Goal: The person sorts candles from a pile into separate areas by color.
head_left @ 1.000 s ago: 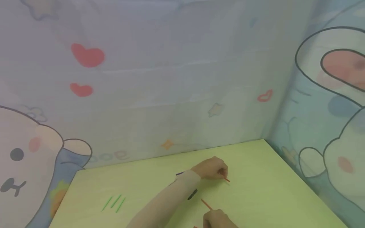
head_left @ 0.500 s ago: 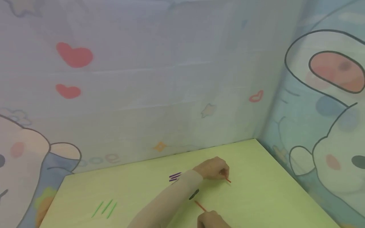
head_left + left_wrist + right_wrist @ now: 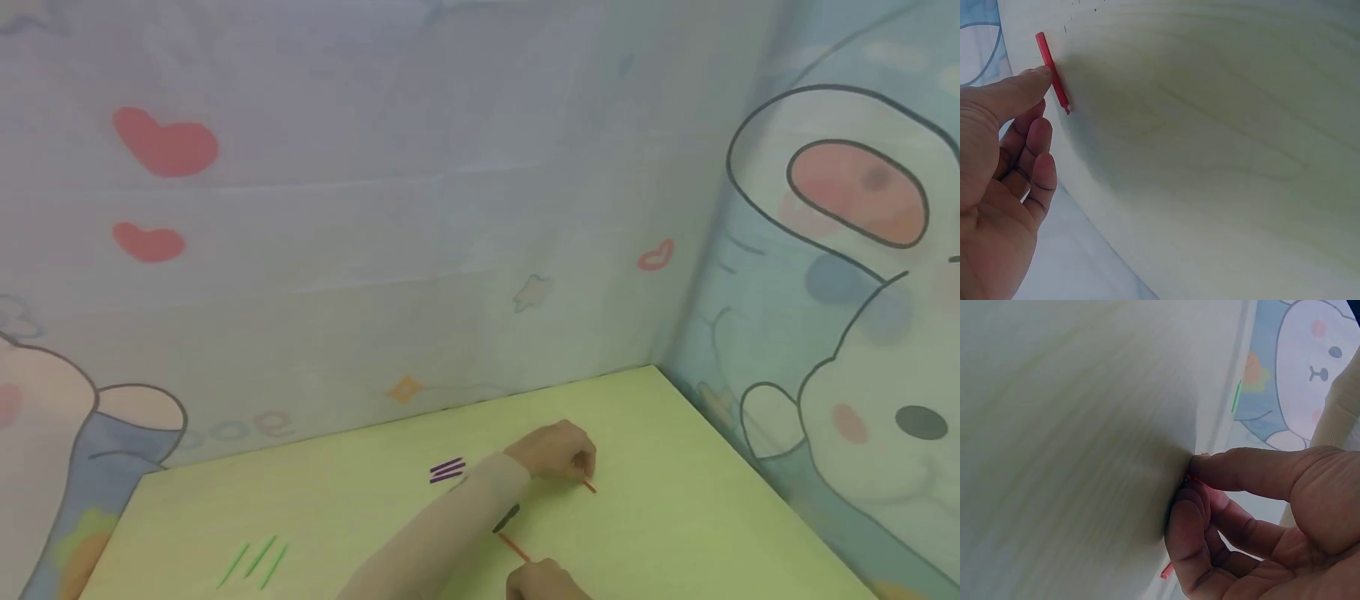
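Red sticks lie under both hands: left hand (image 3: 557, 450) pinches one (image 3: 588, 486), right hand (image 3: 542, 581) another (image 3: 513, 546).

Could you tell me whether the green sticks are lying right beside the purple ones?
No, the green sticks lie apart near the table's left corner, far from the purple sticks.

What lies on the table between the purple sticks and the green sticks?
Nothing: in the head view the table is bare between the purple sticks and the green sticks.
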Available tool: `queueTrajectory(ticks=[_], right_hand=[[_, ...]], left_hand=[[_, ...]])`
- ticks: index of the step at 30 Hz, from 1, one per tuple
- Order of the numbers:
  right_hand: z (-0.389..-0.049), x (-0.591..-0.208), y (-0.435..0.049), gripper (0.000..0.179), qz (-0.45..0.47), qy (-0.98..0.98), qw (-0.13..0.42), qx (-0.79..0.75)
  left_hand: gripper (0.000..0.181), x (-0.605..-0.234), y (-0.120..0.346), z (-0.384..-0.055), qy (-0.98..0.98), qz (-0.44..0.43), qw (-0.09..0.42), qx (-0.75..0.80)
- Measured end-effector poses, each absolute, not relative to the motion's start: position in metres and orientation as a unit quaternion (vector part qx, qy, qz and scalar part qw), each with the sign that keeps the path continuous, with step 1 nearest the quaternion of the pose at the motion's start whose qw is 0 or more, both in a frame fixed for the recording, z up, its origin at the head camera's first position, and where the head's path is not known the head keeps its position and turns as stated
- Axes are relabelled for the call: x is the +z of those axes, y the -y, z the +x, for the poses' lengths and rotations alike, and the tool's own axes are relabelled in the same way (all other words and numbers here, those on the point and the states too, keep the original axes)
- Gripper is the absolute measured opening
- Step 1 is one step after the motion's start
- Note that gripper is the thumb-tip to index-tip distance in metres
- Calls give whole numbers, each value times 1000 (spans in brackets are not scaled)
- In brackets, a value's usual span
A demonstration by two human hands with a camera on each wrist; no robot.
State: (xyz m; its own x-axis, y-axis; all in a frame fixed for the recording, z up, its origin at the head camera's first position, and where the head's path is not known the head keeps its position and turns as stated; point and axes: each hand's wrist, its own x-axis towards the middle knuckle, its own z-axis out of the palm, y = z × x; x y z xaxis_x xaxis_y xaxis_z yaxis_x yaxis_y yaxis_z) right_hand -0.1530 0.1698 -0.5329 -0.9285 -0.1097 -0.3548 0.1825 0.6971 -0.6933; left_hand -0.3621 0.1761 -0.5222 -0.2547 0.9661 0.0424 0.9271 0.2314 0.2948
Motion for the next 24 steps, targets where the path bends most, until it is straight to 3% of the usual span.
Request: queueTrajectory(ticks=[16,24], right_hand=[[-153,-530,-168,19,-7,-915,181,-361],[-152,-535,-166,20,37,-906,201,-370]], left_hand=[[6,-516,-165,-363,-782,604,48,142],[5,-509,-160,-364,-802,578,48,143]])
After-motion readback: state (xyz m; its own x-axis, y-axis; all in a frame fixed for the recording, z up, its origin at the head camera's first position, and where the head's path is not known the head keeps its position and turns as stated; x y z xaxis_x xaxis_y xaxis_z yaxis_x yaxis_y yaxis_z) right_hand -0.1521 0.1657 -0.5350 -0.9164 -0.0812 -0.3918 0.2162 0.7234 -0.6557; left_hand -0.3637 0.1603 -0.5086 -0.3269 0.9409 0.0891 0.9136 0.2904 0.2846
